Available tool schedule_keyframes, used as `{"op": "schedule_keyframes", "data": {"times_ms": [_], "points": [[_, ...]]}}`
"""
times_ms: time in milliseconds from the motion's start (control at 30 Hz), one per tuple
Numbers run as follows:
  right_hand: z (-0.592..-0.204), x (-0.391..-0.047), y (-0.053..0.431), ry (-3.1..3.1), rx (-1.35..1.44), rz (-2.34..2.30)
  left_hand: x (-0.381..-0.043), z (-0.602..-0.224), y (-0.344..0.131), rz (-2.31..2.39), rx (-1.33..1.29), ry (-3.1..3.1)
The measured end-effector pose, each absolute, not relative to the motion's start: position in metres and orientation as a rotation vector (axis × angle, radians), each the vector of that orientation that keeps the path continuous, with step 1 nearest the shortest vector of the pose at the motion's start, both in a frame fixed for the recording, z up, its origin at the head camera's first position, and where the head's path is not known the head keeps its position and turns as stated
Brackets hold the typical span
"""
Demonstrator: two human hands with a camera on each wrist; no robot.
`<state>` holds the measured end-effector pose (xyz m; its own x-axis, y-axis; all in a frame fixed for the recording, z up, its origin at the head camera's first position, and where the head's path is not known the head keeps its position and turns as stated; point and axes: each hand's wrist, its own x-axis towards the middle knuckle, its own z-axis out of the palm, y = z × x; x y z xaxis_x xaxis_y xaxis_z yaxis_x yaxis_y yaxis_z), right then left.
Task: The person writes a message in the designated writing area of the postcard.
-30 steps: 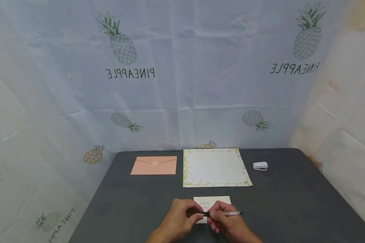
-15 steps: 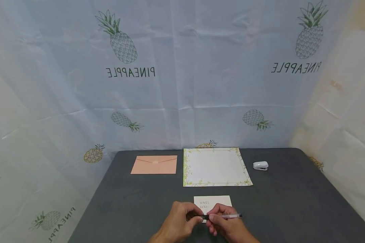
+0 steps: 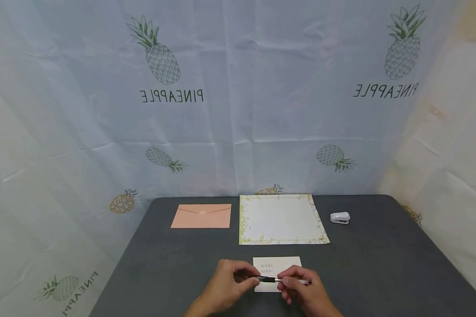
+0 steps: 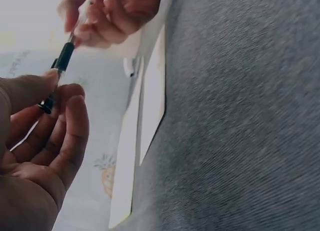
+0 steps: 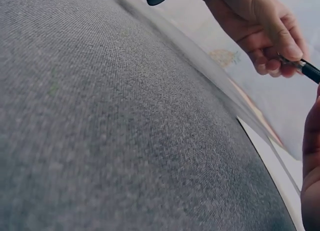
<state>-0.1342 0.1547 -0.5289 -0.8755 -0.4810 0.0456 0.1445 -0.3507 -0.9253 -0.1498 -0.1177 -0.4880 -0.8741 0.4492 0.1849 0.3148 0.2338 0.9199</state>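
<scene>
A pen (image 3: pixel 268 279) with a black end section and a clear barrel lies level between both hands, above a small white note (image 3: pixel 275 262) bearing a few handwritten lines. My left hand (image 3: pixel 228 284) pinches the black end between thumb and fingers; the left wrist view also shows a dark clip on the pen (image 4: pixel 64 57). Thumb and fingertips of my right hand (image 3: pixel 305 293) hold the clear barrel, whose far end pokes out to the right. Part of the note is hidden behind the hands and pen.
Behind the note lies a larger white sheet (image 3: pixel 279 220) with a leafy printed border. A pink envelope (image 3: pixel 202 218) is to its left, and a small white stapler (image 3: pixel 340 217) to its right. Pineapple-print cloth (image 3: pixel 230 119) hangs around the dark table (image 3: pixel 174 264).
The right hand has slid rightward along the pen, showing more of the black section and covering more of the barrel's end. My left hand has shifted slightly left with its end.
</scene>
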Motion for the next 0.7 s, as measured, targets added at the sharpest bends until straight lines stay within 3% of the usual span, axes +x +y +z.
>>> {"op": "schedule_keyframes", "data": {"times_ms": [400,700], "points": [[-0.534,-0.127,0.159,1.677,-0.456,-2.153,-0.166,-0.484,-0.103,2.007,0.503,2.295],[-0.536,-0.128,0.151,1.77,-0.484,-2.049,-0.165,-0.487,-0.086,2.03,0.542,2.225]]}}
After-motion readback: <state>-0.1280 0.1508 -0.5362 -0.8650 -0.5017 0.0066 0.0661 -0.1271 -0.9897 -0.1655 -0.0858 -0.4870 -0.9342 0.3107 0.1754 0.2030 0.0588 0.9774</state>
